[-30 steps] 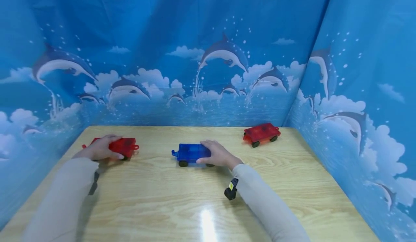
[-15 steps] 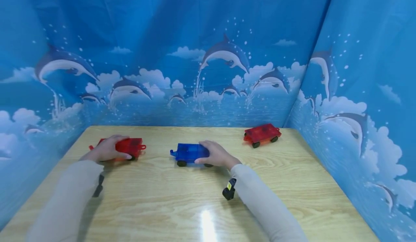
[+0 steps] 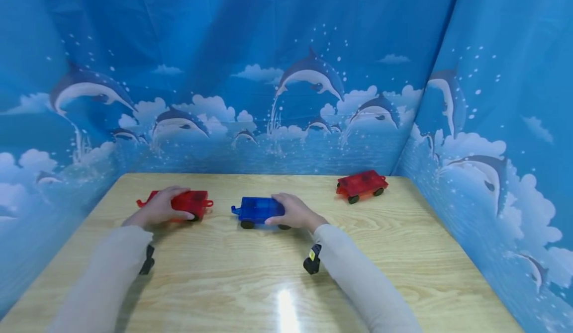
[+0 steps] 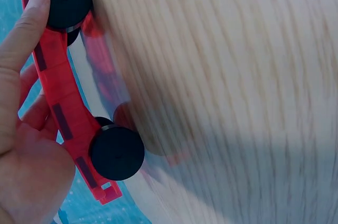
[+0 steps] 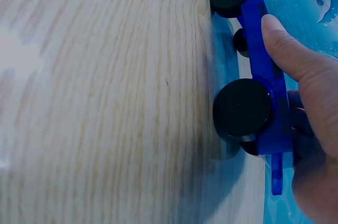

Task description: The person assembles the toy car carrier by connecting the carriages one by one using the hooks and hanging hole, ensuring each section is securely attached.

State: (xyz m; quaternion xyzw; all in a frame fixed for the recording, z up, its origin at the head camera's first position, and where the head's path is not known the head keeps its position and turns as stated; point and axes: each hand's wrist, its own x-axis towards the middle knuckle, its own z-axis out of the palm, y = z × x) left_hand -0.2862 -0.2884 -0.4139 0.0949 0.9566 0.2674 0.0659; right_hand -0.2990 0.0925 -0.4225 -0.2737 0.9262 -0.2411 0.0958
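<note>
On the left of the table, my left hand (image 3: 164, 207) grips a translucent red toy wagon (image 3: 192, 203) from above, thumb along its near side. In the left wrist view the red wagon (image 4: 58, 84) shows black wheels on the wood, and the thumb presses its side. Near the middle, my right hand (image 3: 295, 212) holds a translucent blue toy wagon (image 3: 256, 210) by its right part. The blue wagon (image 5: 264, 71) also appears in the right wrist view, thumb on its side. A gap separates the red wagon's ring from the blue wagon's hook. My far fingers are partly hidden.
A second red toy wagon (image 3: 361, 185) stands at the back right of the wooden table (image 3: 233, 283). Blue curtains (image 3: 250, 35) printed with dolphins close off the back and sides. A black wrist camera (image 3: 312, 259) sits below the right wrist.
My left hand has moved right with the red wagon, closer to the blue one. The right hand and blue wagon have shifted slightly left. The back-right wagon stays in place.
</note>
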